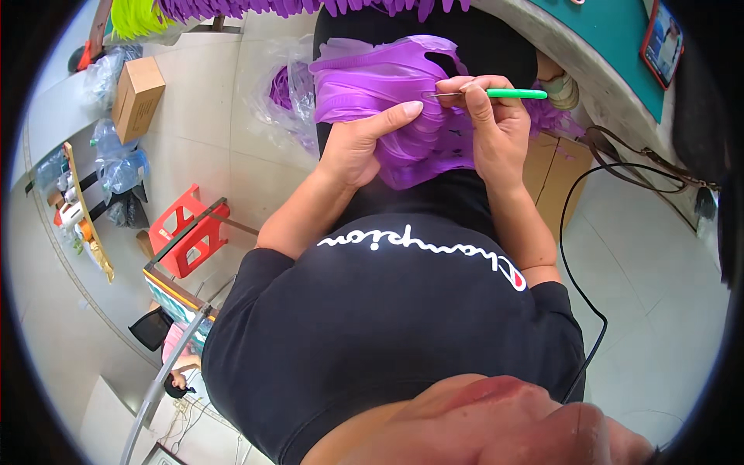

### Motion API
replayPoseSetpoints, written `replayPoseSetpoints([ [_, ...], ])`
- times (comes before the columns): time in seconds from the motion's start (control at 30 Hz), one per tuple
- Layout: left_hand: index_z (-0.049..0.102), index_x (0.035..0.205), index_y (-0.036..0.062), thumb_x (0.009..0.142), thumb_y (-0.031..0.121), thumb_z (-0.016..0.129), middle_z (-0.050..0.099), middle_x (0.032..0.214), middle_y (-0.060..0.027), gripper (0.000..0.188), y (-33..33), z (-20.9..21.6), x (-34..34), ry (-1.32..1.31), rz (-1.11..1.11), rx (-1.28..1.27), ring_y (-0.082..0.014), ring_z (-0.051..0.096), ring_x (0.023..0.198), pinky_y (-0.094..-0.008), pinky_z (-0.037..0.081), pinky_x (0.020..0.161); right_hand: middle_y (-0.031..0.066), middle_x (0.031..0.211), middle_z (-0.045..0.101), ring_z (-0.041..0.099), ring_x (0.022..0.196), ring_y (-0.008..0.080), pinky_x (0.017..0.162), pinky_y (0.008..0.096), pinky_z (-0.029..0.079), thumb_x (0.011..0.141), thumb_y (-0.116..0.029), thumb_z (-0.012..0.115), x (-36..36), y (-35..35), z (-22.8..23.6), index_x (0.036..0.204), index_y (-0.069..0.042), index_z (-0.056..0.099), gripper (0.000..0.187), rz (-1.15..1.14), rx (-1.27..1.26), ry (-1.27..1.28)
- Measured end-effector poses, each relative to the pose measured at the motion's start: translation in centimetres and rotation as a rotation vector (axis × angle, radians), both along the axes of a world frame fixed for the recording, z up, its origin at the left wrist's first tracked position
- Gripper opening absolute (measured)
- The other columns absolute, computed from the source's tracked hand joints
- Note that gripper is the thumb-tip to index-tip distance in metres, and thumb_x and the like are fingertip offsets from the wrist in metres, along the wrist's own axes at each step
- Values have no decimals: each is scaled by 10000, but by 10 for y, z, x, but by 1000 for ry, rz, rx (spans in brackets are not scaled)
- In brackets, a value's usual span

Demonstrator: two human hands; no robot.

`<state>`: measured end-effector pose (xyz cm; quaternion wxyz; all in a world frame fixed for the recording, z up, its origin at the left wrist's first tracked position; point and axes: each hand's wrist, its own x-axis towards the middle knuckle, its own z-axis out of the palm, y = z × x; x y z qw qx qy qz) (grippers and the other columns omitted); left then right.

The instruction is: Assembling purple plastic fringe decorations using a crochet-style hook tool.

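Across my lap lies a bundle of soft, shiny purple rubbery sheets (pixel 372 85) with ridges and cut-out openings. My left hand (pixel 358 143) grips their near edge, thumb lying on top and fingers hidden underneath. Between the fingertips of my right hand (pixel 496 128) is a thin metal pick with a green handle (pixel 515 94). Its shaft points left, and the tip meets the purple material just beyond my left thumb. Whether the tip is hooked is too small to tell.
A clear plastic bag (pixel 283 97) with purple pieces lies left of my lap. Purple and lime-green fringed pieces (pixel 139 19) hang at the far edge. A green-topped table (pixel 612 46) with a phone (pixel 663 43) stands right. Farther left are a red stool (pixel 186 232), a cardboard box (pixel 138 99) and a seated person.
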<state>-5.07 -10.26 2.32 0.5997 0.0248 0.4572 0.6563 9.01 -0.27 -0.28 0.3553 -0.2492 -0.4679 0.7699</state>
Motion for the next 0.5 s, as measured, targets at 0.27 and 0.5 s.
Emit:
replayPoseSetpoints([
  [0.27, 568, 1168, 23, 812, 19, 687, 631, 1086, -78, 375, 1, 0, 3, 71, 25, 29, -180, 603, 1019, -321, 470, 918, 168, 1012, 653, 642, 926, 225, 855, 341, 513, 954, -188, 559, 2, -1, 0, 996, -1, 554, 191, -2, 29, -26],
  [0.5, 579, 1153, 25, 801, 12, 697, 634, 1079, -73, 372, 2, -2, 5, 121, 38, 30, -169, 607, 1002, -315, 481, 898, 164, 987, 661, 643, 905, 213, 840, 316, 508, 934, -110, 582, 0, -4, 5, 965, 19, 572, 133, -73, 182, -79],
])
